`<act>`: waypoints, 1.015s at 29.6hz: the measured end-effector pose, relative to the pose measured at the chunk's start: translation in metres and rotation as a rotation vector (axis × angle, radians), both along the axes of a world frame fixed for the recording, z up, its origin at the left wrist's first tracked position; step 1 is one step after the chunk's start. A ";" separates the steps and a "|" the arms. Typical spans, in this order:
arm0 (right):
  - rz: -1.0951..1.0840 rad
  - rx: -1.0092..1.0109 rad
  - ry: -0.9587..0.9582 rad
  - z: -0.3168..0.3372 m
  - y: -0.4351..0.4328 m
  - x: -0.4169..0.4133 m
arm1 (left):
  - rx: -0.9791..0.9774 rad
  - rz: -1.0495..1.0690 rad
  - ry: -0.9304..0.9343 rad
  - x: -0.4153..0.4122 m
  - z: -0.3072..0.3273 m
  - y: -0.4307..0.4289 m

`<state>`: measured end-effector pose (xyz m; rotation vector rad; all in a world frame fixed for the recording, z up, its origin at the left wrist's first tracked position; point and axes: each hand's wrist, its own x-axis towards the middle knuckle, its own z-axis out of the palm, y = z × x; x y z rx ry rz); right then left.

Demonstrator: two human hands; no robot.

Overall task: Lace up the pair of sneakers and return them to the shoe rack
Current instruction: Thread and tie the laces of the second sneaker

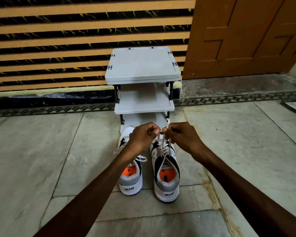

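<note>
I saw the two sneakers standing side by side on the stone floor (pixel 41 159), heels toward me, just in front of the grey shoe rack (pixel 142 69), whose shelves carried nothing that I could see. My left hand (pixel 140 137) and my right hand (pixel 183 137) were both closed in a pinch on the white lace (pixel 164 144) of the right sneaker (pixel 166 177), held up above its tongue, with one end sticking up beyond the fingers. The left sneaker (pixel 131 182) had its lace (pixel 140 159) lying loose over the sides. To do this step well, I judged that both ends should be pulled evenly before the knot is closed, and the loops kept the same length, otherwise the bow would slip.
</note>
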<state>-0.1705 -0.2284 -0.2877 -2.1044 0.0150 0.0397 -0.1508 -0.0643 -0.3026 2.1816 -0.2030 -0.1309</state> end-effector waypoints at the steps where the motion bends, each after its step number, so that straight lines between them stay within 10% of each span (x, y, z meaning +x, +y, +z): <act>1: -0.006 0.014 0.007 0.001 0.000 0.000 | -0.015 -0.034 0.015 -0.001 0.000 0.002; 30: -0.033 -0.080 -0.058 -0.004 -0.011 0.001 | -0.004 -0.071 -0.142 -0.003 -0.018 -0.023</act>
